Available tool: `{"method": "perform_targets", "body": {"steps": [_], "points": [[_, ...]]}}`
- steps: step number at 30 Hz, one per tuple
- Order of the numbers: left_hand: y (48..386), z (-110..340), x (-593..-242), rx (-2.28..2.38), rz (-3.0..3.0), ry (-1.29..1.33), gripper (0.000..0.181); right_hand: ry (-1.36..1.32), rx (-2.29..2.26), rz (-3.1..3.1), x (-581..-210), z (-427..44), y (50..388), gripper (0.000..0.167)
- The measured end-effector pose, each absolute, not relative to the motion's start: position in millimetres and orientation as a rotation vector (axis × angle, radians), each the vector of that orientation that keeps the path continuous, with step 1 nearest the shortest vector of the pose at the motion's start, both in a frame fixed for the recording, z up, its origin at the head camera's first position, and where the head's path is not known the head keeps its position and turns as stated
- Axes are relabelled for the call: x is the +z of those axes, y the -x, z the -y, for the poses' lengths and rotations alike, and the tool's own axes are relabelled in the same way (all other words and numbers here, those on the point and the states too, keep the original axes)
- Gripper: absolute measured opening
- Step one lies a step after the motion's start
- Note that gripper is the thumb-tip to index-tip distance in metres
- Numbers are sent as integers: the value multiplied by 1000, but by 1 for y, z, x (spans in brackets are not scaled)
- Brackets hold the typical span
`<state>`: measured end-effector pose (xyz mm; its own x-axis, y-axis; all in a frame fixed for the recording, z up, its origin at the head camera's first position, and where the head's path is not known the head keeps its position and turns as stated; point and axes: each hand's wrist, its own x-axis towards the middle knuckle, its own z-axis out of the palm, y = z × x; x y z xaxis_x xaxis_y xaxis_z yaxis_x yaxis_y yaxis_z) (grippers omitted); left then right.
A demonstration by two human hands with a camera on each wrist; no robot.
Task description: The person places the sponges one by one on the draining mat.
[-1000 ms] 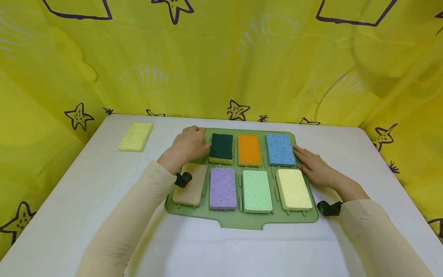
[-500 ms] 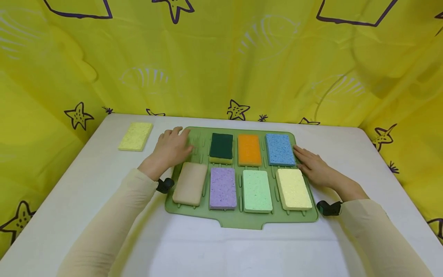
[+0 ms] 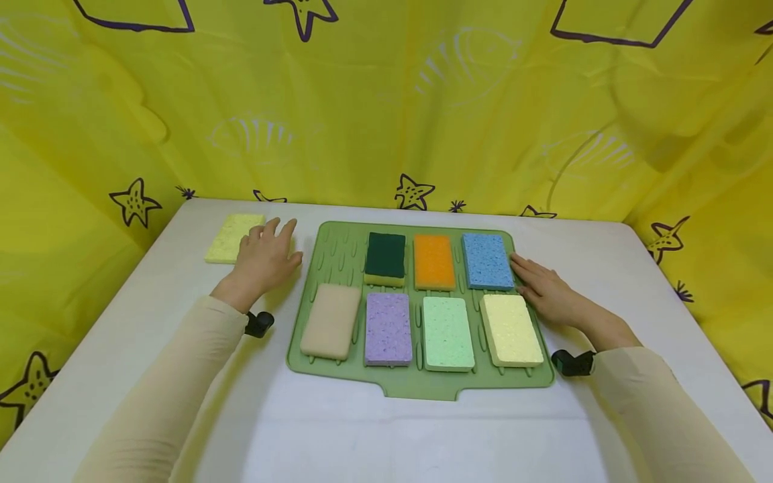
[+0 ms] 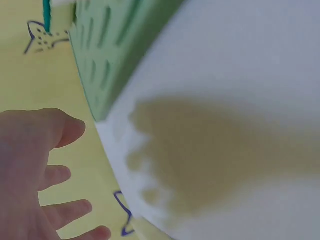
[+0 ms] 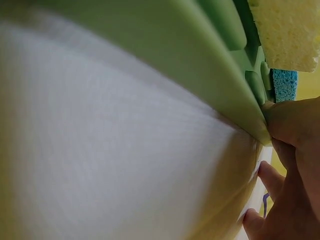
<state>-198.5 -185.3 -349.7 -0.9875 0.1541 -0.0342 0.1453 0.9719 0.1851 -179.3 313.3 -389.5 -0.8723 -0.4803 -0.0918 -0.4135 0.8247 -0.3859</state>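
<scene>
My left hand [image 3: 261, 260] hovers over the white table with its fingers spread and nothing in them. It partly covers a thin light-yellow sponge [image 3: 227, 239] at the far left; whether they touch cannot be told. A green ribbed drying mat [image 3: 418, 390] lies in the middle. My right hand [image 3: 551, 294] rests along its right edge with fairly straight fingers. In the right wrist view the thumb [image 5: 287, 117] touches the rim. On the mat nearest that hand are a blue sponge [image 3: 487, 261] and a cream sponge [image 3: 512, 331].
The mat also bears a dark green scouring sponge [image 3: 386, 257], an orange sponge [image 3: 433, 261], a beige one [image 3: 331, 320], a purple one [image 3: 388, 329] and a mint one [image 3: 447, 333]. Its back left corner shows bare ribs. A yellow curtain [image 3: 362, 121] hangs behind the table.
My left hand has moved left from the mat's back left corner toward the light-yellow sponge, uncovering that corner and the beige sponge. My right hand has stayed at the mat's edge.
</scene>
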Motion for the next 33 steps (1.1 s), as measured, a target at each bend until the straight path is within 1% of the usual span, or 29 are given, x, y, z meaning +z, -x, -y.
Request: {"method": "perform_targets", "body": {"steps": [11,26,33], "points": [[206,212,-357,305,-3039,-125,70,701,-546,-2821,-388,-312,179,55],[219,239,-364,380,-2963,-49,71,707,-546,-2822,-389,-313,179,55],[223,246,-366,410,-2954,-6,68,709,-554,-2826,-386,-311,177,54]]}}
